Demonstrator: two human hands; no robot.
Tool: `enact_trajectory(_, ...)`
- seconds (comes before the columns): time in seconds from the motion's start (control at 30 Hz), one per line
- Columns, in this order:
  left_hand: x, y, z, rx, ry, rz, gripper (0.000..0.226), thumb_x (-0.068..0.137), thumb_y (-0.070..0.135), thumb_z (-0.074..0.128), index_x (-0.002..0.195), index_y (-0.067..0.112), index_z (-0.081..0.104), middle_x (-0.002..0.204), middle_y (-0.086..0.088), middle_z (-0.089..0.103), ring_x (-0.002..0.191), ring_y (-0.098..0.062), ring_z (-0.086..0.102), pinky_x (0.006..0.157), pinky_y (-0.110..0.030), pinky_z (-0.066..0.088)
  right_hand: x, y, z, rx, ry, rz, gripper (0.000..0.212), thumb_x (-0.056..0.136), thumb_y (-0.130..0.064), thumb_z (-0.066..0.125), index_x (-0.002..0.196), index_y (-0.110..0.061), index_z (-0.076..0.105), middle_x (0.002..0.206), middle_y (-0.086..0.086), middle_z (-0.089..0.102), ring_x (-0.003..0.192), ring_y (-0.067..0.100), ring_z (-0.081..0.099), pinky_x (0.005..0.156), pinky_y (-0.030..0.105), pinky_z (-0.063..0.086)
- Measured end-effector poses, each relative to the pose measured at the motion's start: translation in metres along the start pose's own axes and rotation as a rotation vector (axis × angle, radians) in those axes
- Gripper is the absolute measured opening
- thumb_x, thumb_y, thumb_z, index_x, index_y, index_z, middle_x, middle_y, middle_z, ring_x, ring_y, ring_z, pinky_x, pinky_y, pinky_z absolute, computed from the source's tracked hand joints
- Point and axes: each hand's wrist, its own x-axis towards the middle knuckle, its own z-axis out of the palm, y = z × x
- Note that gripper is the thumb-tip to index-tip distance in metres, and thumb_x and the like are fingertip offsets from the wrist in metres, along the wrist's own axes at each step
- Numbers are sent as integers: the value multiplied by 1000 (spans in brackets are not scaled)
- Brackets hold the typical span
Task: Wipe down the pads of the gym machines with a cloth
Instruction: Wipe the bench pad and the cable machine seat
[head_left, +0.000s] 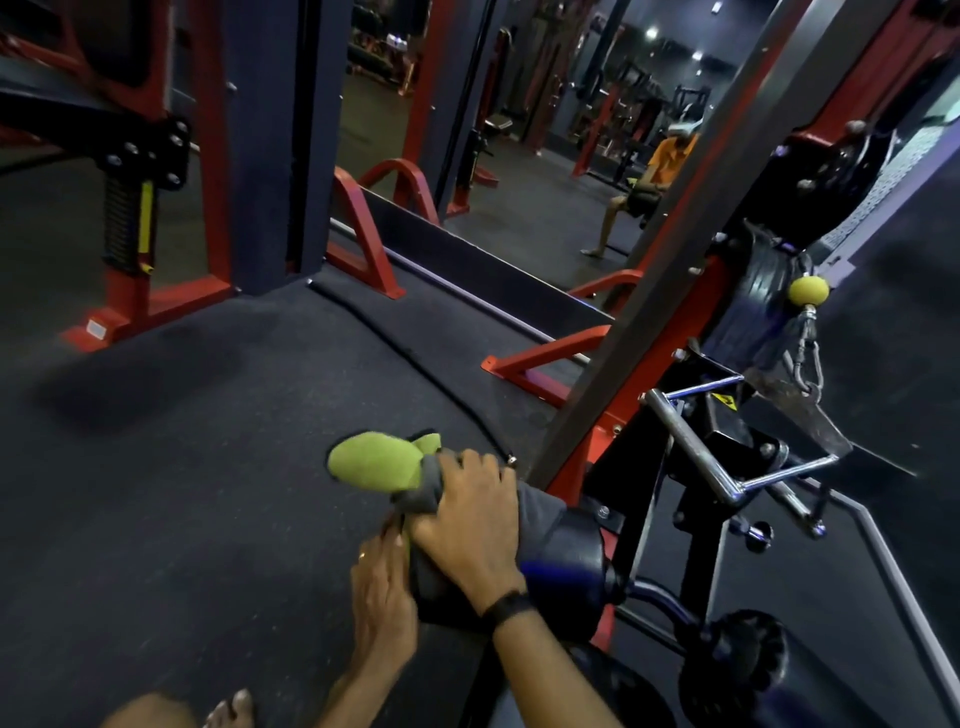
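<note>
Closest to the camera, a bare foot (231, 709) sat on the dark rubber floor (171, 467). Just past it, both hands were on a black roller pad (563, 551) sticking out of the red machine frame (582, 457).

The right hand (470, 525), with a black wristband (506, 608), lay across the top of the pad, its grip curled over a cloth (384, 462) that was grey on one side and lime green on the other. The green end bunched out past the pad's free end, hanging over the floor. The left hand (382, 587) was at the near end face of the pad, fingers fairly straight and touching the cloth's lower edge. Looked more like steadying than pinching, but I couldn't say for sure.

Farther right, a chrome close-grip handle (727, 457) rested on the frame, a yellow cable stopper ball (808, 290) above it. At the back was a wall mirror (519, 130).

What could've gone wrong: with that much cloth hanging free, a quick swipe could've pulled it off the end and dropped it on the floor. And if the roller spins, it'd just turn under the hand instead of getting scrubbed.
</note>
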Motion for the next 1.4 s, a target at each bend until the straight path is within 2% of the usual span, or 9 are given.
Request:
enact_trajectory(0.13,14,15,11,-366,1,-355,43,94,31,48,122,2,62,126,-17,63,109,-28,60,102,-47,47,-57,43,2,122,171,-188,57,58,-42,68,112,-25,65,112,0,60,97,26,56,85,39,44)
enact_trajectory(0.3,31,35,20,108,-118,-147,46,101,47,47,135,19,62,134,-9,63,125,-32,55,106,-43,42,-76,106,-1,79,379,49,55,56,-43,62,107,-24,68,109,2,64,96,30,58,82,40,40)
enact_trajectory(0.57,11,21,6,195,-141,103,69,95,60,24,140,18,56,143,0,55,133,-19,43,107,-35,31,21,107,-25,77,-265,613,44,83,-51,54,112,-20,64,121,10,68,116,35,60,98,43,45)
enact_trajectory(0.7,-1,0,-1,158,-126,167,65,94,58,23,146,27,48,155,-1,41,140,-14,34,111,-31,22,48,62,-14,69,-396,451,48,85,-46,56,124,-18,63,129,11,65,122,33,60,101,40,43)
enact_trajectory(0.83,-18,-15,-12,177,-176,137,56,89,62,20,142,45,30,151,15,26,134,0,26,108,-30,19,32,12,3,-15,-186,198,39,82,-45,55,109,-19,66,114,9,70,108,34,62,91,42,41)
enact_trajectory(0.93,-17,-19,-18,110,-103,161,59,89,53,28,141,30,44,147,9,39,133,-7,37,107,-30,26,-9,7,5,5,7,9,40,68,-49,62,100,-26,61,99,1,62,89,27,56,76,42,40)
enact_trajectory(1.07,13,-2,2,-90,-60,-192,48,88,40,44,122,12,63,129,-10,58,123,-32,54,111,-47,38,-71,50,14,118,183,-150,60,56,-45,69,113,-25,64,110,1,60,92,27,54,78,41,43)
enact_trajectory(1.27,23,41,16,145,-170,-126,47,104,38,44,146,18,51,145,-7,54,135,-28,46,109,-41,35,-72,116,-1,70,324,172,47,60,-49,60,102,-29,66,101,-2,62,92,27,55,75,39,37)
enact_trajectory(1.4,11,35,10,155,-159,-7,44,106,32,43,147,17,50,147,-6,52,137,-24,42,110,-38,33,-14,116,-12,-35,-87,556,40,82,-51,51,110,-27,66,113,4,67,111,33,57,92,43,41)
